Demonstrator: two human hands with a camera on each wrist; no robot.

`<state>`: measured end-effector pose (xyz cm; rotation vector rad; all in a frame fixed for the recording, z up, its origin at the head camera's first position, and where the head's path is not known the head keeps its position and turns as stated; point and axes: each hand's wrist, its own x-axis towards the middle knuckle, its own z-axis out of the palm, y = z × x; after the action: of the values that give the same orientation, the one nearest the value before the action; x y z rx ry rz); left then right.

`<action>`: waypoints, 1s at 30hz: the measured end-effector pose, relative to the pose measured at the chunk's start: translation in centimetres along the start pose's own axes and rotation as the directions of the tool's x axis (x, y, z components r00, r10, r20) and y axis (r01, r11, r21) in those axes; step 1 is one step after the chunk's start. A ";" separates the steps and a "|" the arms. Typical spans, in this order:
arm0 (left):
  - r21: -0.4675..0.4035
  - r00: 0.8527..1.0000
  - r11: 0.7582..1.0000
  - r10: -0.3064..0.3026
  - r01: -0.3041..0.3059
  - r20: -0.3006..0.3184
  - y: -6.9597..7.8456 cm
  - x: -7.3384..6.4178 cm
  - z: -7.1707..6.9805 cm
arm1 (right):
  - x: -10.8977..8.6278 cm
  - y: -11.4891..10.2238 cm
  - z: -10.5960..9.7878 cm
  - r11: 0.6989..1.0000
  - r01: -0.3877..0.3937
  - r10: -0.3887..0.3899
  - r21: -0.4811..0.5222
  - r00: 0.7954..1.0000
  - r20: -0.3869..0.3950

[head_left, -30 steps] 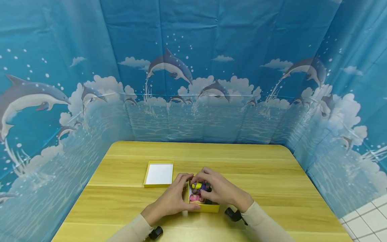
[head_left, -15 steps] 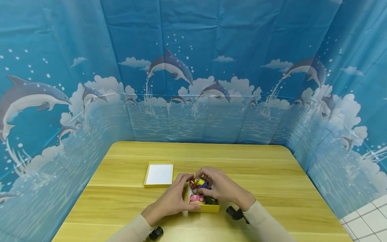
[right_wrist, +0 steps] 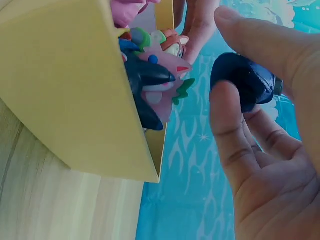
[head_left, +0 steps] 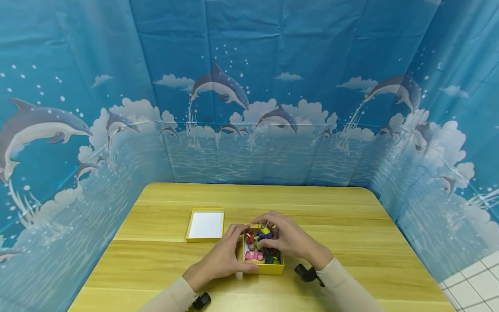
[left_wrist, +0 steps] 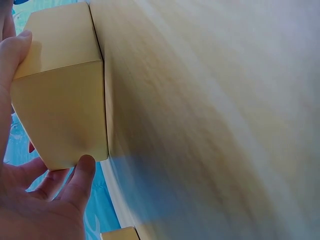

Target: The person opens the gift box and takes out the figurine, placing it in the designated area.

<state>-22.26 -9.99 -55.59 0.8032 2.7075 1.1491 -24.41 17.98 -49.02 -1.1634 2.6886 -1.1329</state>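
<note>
My left hand [head_left: 220, 255] grips an open yellow box [head_left: 270, 269], thumb on its near wall and fingertips at the far end. In the left wrist view the box [left_wrist: 60, 110] rests on the table between thumb and fingers. Just above its contents, my right hand [head_left: 292, 238] pinches a yellow-and-blue toy figure [head_left: 265, 231]; the right wrist view shows only the toy figure's dark blue part [right_wrist: 257, 75]. Inside the box lie a pink toy figure [head_left: 253, 255], a reddish toy figure [head_left: 250, 237] and a black, pointed toy [right_wrist: 142, 87], among several others partly hidden.
A shallow yellow lid [head_left: 205, 225] with a white inside lies left of the box, beyond the left hand. The wooden table [head_left: 331, 208] extends around them. Behind it hangs a blue dolphin-print curtain [head_left: 234, 160]. A black wrist device [head_left: 306, 273] sits at the right sleeve.
My right hand has lifted the yellow-and-blue figure slightly and moved it to the right and away, uncovering more toys in the box. The left hand stays in place on the box.
</note>
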 end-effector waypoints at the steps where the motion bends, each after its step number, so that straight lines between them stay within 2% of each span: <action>1: -0.003 1.000 1.000 -0.002 0.002 0.001 0.0 0.0 0.0 | 0.0 0.1 0.0 1.000 -0.006 0.006 -0.002 1.000 -0.008; 9: -0.009 1.000 1.000 -0.010 0.010 0.001 0.1 0.1 -0.1 | 0.2 0.4 -0.6 0.999 -0.033 0.030 -0.036 0.997 -0.077; 16: -0.013 1.000 1.000 -0.016 0.016 0.004 0.1 0.1 -0.1 | -0.2 0.8 -1.2 0.995 -0.083 0.088 0.060 0.993 -0.075; 20: -0.011 1.000 1.000 -0.020 0.020 0.004 0.1 0.2 -0.1 | -0.4 1.3 -1.5 0.991 -0.118 0.123 0.071 0.989 -0.083; 30: -0.016 1.000 1.000 -0.025 0.025 0.004 0.0 0.1 0.0 | -0.6 3.1 -2.0 0.993 -0.106 0.113 0.053 0.981 -0.159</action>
<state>-22.36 -9.94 -55.61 0.7658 2.6943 1.1608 -26.47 21.06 -49.69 -0.9425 2.7873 -1.3161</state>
